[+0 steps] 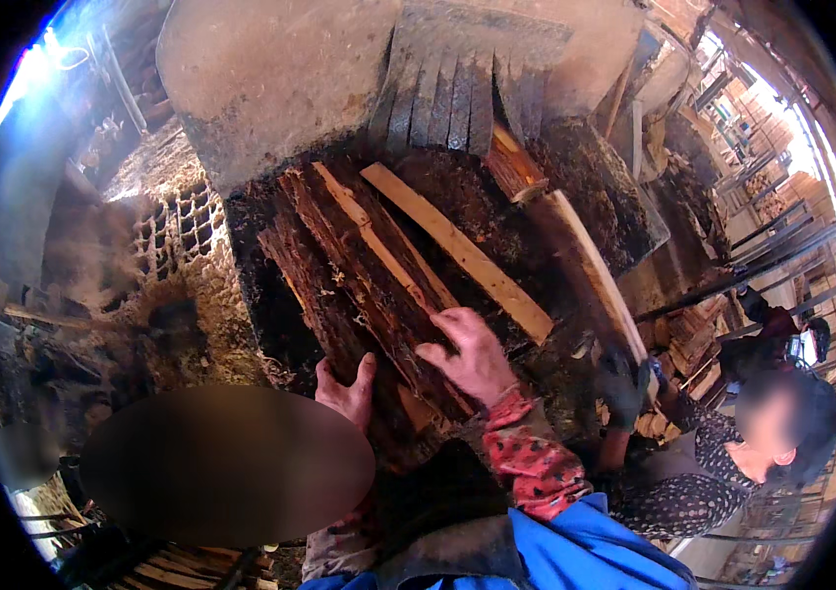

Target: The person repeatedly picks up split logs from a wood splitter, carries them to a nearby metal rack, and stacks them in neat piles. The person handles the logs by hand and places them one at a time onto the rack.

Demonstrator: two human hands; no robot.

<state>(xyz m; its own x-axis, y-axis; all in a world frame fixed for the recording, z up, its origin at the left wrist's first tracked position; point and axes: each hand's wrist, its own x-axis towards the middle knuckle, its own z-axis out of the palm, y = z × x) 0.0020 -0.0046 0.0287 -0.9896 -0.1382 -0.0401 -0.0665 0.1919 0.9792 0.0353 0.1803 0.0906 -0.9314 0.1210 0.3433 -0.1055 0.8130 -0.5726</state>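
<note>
I set twelve o'clock at the top of the view. The bark-covered slabs (374, 295) lie on a dark surface (459, 187), long axis eleven to five o'clock, near ends beside both hands. The right hand (472, 356) is half open, thumb parted from its fingers, against the slabs; the left hand (347, 393) is half open, thumb raised, at their seven o'clock side. I cannot tell whether either grips firmly. The pale board (459, 254) lies at two o'clock from the slabs; the right hand is nearer it. Count: two hands, one pale board, at least two bark-covered slabs (overlap hides the total), one light-edged board (599, 276), one co-worker (688, 482) at four o'clock.
</note>
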